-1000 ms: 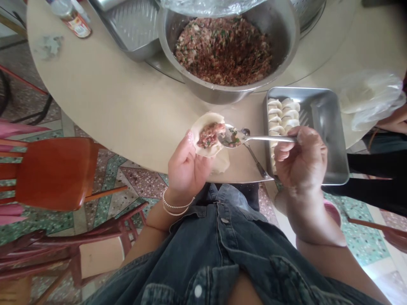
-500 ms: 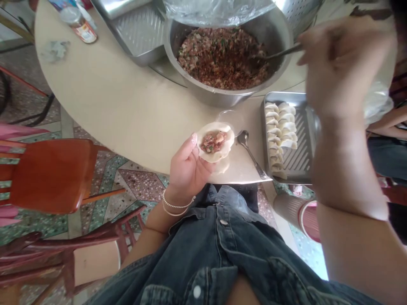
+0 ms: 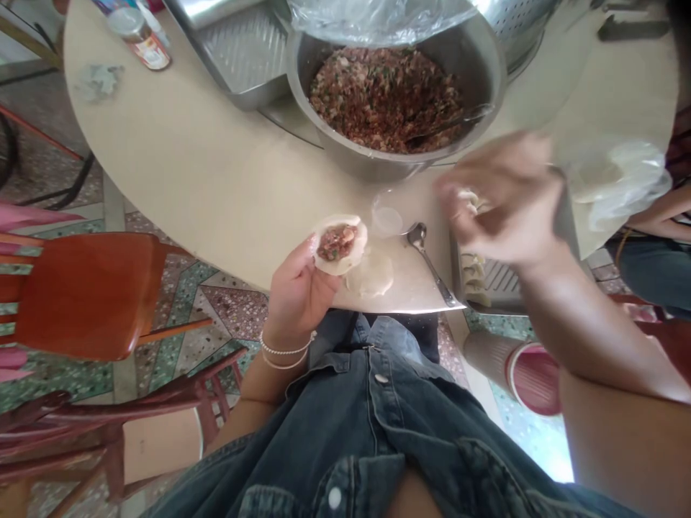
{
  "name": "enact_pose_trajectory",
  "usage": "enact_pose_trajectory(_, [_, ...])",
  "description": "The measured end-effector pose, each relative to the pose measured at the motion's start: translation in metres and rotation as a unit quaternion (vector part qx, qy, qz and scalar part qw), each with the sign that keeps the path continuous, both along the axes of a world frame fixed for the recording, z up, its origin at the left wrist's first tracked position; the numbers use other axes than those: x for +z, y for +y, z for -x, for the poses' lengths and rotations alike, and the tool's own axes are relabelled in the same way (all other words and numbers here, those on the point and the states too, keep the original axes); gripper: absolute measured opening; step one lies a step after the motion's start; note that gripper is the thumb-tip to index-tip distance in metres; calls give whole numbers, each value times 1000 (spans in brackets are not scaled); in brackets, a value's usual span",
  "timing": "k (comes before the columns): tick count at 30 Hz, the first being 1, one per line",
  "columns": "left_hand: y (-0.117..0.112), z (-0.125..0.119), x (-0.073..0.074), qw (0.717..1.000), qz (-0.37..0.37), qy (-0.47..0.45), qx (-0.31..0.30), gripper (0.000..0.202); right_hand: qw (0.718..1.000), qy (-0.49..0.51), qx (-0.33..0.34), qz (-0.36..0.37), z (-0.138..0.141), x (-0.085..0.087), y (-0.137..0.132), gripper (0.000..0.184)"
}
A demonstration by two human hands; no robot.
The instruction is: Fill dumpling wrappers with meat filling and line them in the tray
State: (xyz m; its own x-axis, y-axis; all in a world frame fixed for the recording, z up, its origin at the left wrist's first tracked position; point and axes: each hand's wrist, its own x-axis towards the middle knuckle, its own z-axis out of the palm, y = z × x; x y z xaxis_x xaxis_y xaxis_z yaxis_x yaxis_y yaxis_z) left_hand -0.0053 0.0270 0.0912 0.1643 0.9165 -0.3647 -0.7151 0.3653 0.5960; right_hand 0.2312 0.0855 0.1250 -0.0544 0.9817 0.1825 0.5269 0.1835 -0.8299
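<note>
In my left hand (image 3: pixel 303 293) lies a round dumpling wrapper (image 3: pixel 353 253) with a mound of meat filling (image 3: pixel 335 243) at its middle, its edge pinched between thumb and fingers. My right hand (image 3: pixel 502 201) is smeared by motion over the metal tray (image 3: pixel 568 208), so its fingers are unclear. Partly hidden under that hand are folded dumplings (image 3: pixel 476 288) in the tray. Beyond, a big metal bowl (image 3: pixel 356 164) holds minced filling (image 3: pixel 383 93), with a spoon (image 3: pixel 448 129) resting in it. More wrappers (image 3: pixel 372 273) lie on the table beside my left hand.
A metal spoon (image 3: pixel 429 262) and a small clear plastic dish (image 3: pixel 389 219) lie near the table's front edge. Plastic film (image 3: pixel 378 21) covers the bowl's far rim. Back left stand an empty-looking tray (image 3: pixel 242 54) and a jar (image 3: pixel 145 43). A bin (image 3: pixel 512 363) stands below.
My right hand has let go of the spoon, leaving it in the bowl, and has come down toward me over the tray. My left hand has shifted left with the filled wrapper, uncovering the wrappers on the table.
</note>
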Motion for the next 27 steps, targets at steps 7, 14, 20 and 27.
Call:
enact_pose_trajectory(7, [2,6,3,1000,6,22,15,42,918,-361,158,-49,18,-46,0,62])
enact_pose_trajectory(14, [5,1,7,1000,20,-12,0,41,922,-358,136,-63,26,-44,-1,66])
enact_pose_trajectory(20, [10,-7,3,999,13,-52,-10,43,938,-265,124,-187,27,-32,-42,62])
enact_pose_trajectory(27, [8,-15,3,997,-7,-63,-42,42,918,-332,137,-168,40,-43,-78,65])
